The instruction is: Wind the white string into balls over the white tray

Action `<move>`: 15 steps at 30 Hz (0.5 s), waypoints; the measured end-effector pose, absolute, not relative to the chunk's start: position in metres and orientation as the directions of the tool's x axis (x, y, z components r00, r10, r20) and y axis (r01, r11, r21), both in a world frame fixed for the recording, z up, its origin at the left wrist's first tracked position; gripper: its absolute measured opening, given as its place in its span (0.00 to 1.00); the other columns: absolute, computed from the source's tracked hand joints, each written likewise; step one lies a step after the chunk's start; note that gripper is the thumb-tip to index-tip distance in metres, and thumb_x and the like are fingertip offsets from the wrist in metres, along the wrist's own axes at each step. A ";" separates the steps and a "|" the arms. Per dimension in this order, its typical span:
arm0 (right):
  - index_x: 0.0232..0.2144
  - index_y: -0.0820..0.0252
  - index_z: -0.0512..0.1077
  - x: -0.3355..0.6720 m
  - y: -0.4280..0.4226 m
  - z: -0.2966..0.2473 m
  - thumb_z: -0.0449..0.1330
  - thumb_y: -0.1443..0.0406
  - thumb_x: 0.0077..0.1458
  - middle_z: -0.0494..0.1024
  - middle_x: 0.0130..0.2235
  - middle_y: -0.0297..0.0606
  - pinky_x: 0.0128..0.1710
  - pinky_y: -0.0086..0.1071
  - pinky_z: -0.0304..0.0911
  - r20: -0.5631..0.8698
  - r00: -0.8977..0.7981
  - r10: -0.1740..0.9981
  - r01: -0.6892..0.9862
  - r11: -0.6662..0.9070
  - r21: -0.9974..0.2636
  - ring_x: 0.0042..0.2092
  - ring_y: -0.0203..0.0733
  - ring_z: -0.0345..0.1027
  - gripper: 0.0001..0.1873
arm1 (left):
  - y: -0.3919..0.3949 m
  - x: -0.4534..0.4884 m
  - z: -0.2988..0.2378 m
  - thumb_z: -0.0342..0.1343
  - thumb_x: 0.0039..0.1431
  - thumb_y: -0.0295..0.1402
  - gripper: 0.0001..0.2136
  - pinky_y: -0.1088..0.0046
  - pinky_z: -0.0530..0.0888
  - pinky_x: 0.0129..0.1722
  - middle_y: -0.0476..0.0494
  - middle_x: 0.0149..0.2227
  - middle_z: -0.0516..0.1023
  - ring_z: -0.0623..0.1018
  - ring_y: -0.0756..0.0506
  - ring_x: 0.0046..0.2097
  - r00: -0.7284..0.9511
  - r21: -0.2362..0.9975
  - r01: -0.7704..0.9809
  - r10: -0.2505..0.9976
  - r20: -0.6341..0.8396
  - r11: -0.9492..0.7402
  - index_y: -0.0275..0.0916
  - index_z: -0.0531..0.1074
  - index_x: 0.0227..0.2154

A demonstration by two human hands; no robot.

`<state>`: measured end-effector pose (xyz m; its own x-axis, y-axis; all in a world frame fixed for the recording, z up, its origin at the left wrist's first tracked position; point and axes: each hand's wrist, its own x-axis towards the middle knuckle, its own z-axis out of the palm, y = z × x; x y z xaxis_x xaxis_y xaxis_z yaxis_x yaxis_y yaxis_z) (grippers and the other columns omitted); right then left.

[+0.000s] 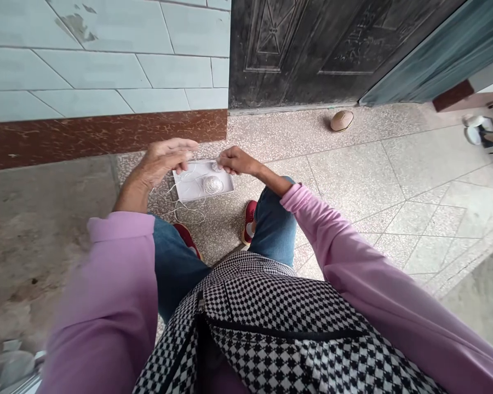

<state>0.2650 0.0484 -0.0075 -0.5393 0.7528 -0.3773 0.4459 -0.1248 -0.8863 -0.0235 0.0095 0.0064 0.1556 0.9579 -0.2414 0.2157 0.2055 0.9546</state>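
My left hand is raised over the left end of a shallow white box, its fingers stretched out and apart from the thumb. A ball of white string lies in the box. Over the box's far right corner, my right hand is closed, its fingertips pinching white string that looks like a small wound bunch. Loose strands trail across the box and onto the floor to its left. Whether a strand touches my left fingers is hard to make out.
A tiled wall with a brown skirting rises behind the box. A dark door stands beside it, with a round tan object on the floor before it. My red shoes are close to the box. Clutter lies far right.
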 end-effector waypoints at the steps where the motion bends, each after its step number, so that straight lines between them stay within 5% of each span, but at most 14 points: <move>1: 0.37 0.60 0.76 0.252 0.048 -0.007 0.74 0.61 0.92 0.72 0.26 0.27 0.28 0.25 0.57 -0.387 -0.562 0.731 0.437 -0.135 -0.889 0.29 0.31 0.62 0.24 | 0.010 -0.017 0.006 0.76 0.65 0.36 0.19 0.63 0.76 0.38 0.34 0.47 0.94 0.82 0.44 0.37 0.198 0.953 0.205 0.944 -0.263 0.223 0.36 0.95 0.57; 4: 0.40 0.59 0.77 0.235 0.050 -0.002 0.77 0.51 0.91 0.72 0.27 0.27 0.31 0.28 0.59 -0.403 -0.584 0.705 0.421 -0.162 -0.893 0.31 0.32 0.63 0.27 | 0.014 -0.011 0.005 0.76 0.66 0.34 0.06 0.62 0.78 0.43 0.35 0.39 0.91 0.81 0.44 0.37 0.210 0.930 0.291 0.933 -0.292 0.225 0.37 0.92 0.38; 6: 0.38 0.59 0.77 0.247 0.054 0.001 0.76 0.53 0.92 0.72 0.26 0.27 0.29 0.26 0.59 -0.404 -0.561 0.723 0.416 -0.176 -0.892 0.30 0.31 0.63 0.27 | 0.015 -0.022 0.005 0.74 0.66 0.33 0.07 0.64 0.77 0.43 0.39 0.35 0.88 0.78 0.44 0.36 0.137 0.910 0.374 0.959 -0.246 0.180 0.37 0.89 0.33; 10: 0.34 0.60 0.76 0.318 0.062 0.007 0.74 0.65 0.90 0.73 0.24 0.28 0.22 0.21 0.56 -0.372 -0.457 0.808 0.380 -0.201 -0.903 0.25 0.30 0.62 0.26 | 0.014 -0.067 0.002 0.71 0.64 0.34 0.06 0.68 0.75 0.43 0.47 0.32 0.84 0.75 0.45 0.36 -0.078 0.786 0.576 0.973 -0.218 0.223 0.36 0.88 0.34; 15: 0.30 0.59 0.75 0.395 0.069 0.012 0.77 0.67 0.84 0.71 0.21 0.28 0.18 0.19 0.55 -0.340 -0.284 0.897 0.366 -0.226 -0.903 0.21 0.30 0.60 0.26 | 0.016 -0.108 -0.011 0.68 0.64 0.33 0.08 0.69 0.78 0.44 0.49 0.28 0.81 0.79 0.42 0.37 -0.232 0.623 0.712 0.946 -0.226 0.324 0.36 0.90 0.38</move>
<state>0.3954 0.0694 0.0123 -0.2839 0.8965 -0.3400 0.3660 -0.2264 -0.9026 -0.1079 0.0156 -0.0114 -0.2319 0.9460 -0.2264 0.7120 0.3237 0.6232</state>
